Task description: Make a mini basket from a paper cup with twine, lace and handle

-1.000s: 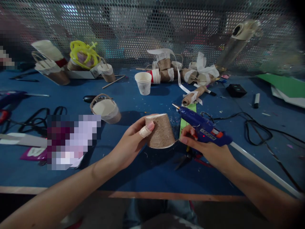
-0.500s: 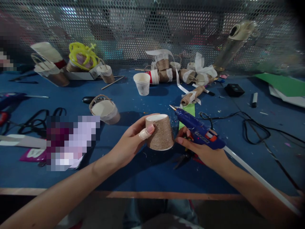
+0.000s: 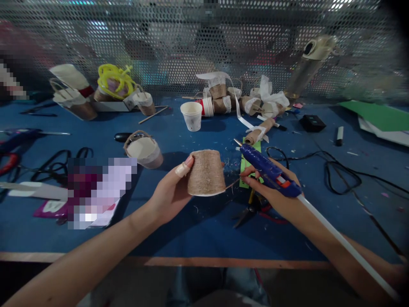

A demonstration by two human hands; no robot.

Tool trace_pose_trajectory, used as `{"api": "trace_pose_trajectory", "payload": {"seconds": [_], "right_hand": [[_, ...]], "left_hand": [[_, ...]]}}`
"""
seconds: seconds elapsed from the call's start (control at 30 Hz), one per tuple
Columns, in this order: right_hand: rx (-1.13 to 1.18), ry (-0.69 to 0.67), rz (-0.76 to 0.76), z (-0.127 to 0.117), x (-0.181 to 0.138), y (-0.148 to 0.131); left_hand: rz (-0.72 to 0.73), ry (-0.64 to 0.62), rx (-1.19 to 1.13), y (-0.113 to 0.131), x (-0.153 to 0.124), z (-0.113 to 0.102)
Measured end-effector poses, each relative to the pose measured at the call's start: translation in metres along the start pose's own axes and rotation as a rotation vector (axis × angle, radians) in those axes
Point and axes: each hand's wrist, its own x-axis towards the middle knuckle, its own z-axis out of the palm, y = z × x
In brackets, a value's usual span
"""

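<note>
My left hand (image 3: pixel 171 187) grips a paper cup (image 3: pixel 207 172) wrapped in brown twine, its thumb bandaged and on the cup's upper left side. The cup stands wide end down in the air, with a white rim along its lower edge. From that lower right edge a loose strand of twine (image 3: pixel 233 184) runs to my right hand (image 3: pixel 268 187), pinched between thumb and finger. The same hand also holds a blue glue gun (image 3: pixel 263 166), nozzle pointing up and left, with a long white glue stick out of its back. Pliers (image 3: pixel 247 211) lie beneath that hand.
A twine-wrapped basket cup (image 3: pixel 145 152) with a handle stands left of the held cup. Behind are a white paper cup (image 3: pixel 192 117), several wrapped cups and white ribbon (image 3: pixel 238 102). A black cable (image 3: pixel 329 170) loops on the right. A perforated metal screen (image 3: pixel 172 51) borders the back.
My left hand has shifted slightly left with the cup, and the cup has tipped so its open-looking white top no longer shows. A strand of twine now stretches between the cup and my right hand.
</note>
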Motion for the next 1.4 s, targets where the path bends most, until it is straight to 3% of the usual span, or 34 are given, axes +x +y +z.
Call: {"api": "trace_pose_trajectory", "payload": {"seconds": [0.13, 0.43, 0.6, 0.7, 0.8, 0.97, 1.17, 1.3, 1.4], "right_hand": [[-0.003, 0.031, 0.031, 0.003, -0.004, -0.008], [0.014, -0.155, 0.148, -0.009, -0.011, -0.014], [0.233, -0.301, 0.196, -0.011, -0.016, -0.014], [0.230, -0.365, 0.224, -0.009, -0.019, -0.019], [0.120, -0.293, 0.154, -0.006, -0.019, -0.018], [-0.173, -0.134, -0.132, -0.007, -0.015, -0.013], [-0.381, -0.215, -0.217, -0.009, -0.013, -0.019], [-0.411, -0.338, -0.226, -0.009, -0.016, -0.014], [-0.392, -0.354, -0.243, -0.007, -0.017, -0.008]], "left_hand": [[-0.013, 0.050, -0.003, 0.002, 0.002, 0.002], [-0.061, 0.150, 0.000, 0.004, 0.005, 0.008], [-0.034, 0.089, -0.009, 0.001, 0.006, 0.004], [-0.003, 0.052, 0.010, -0.002, 0.005, -0.001], [-0.018, 0.082, 0.066, -0.002, 0.003, -0.005], [0.025, 0.133, 0.144, 0.001, 0.002, -0.007], [0.112, 0.149, 0.163, 0.005, 0.001, -0.005], [0.137, 0.166, 0.185, 0.006, 0.000, -0.002], [0.157, 0.155, 0.208, 0.006, -0.001, -0.002]]}}
